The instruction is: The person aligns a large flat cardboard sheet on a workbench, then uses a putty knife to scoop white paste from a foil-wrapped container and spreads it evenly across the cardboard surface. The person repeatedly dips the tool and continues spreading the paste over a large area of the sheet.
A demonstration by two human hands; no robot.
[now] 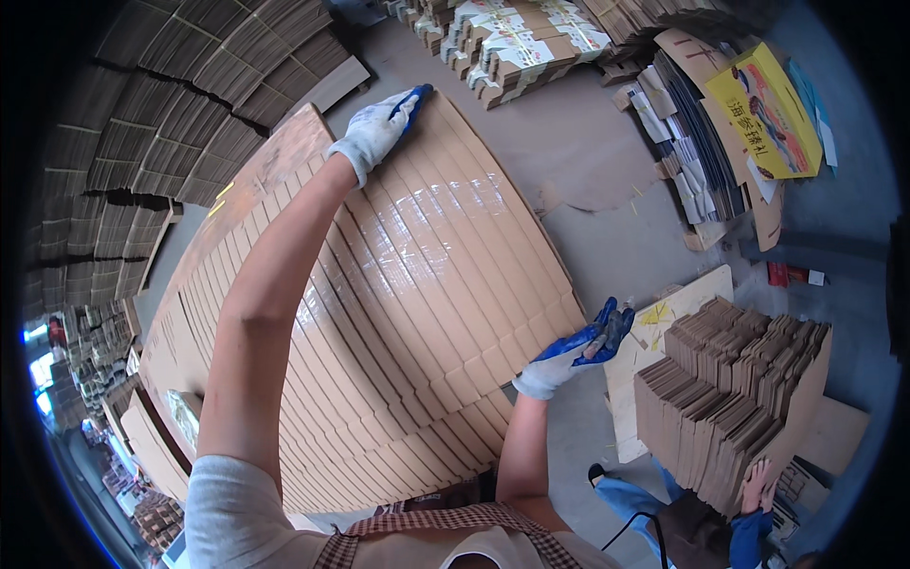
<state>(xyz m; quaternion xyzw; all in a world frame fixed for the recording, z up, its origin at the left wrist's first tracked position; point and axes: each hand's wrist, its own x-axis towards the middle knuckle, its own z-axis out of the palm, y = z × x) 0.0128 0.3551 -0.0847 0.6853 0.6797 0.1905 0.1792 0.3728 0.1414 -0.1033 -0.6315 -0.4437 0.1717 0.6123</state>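
Observation:
Before me lies a large row of overlapping flat brown cardboard sheets (pixel 408 313), fanned out so that their edges show as slanted lines. Shiny clear patches catch the light on several of them. My left hand (pixel 384 128), in a white glove with blue coating, reaches to the far end of the sheets. Its fingers stretch over the top corner, with the tips partly turned from view. Beside the near right corner is my right hand (pixel 578 351), gloved alike. Its fingers are extended and slightly curved, palm toward the sheets' edge, and it holds nothing visible.
Tall bundled cardboard stacks (pixel 161 142) line the left. More bundles with printed panels (pixel 521 47) stand at the back. At right are a yellow printed box (pixel 768 114) and upright dark sheets (pixel 692 142). Lower right, another person's hand (pixel 755 488) touches a cardboard pile (pixel 720 408).

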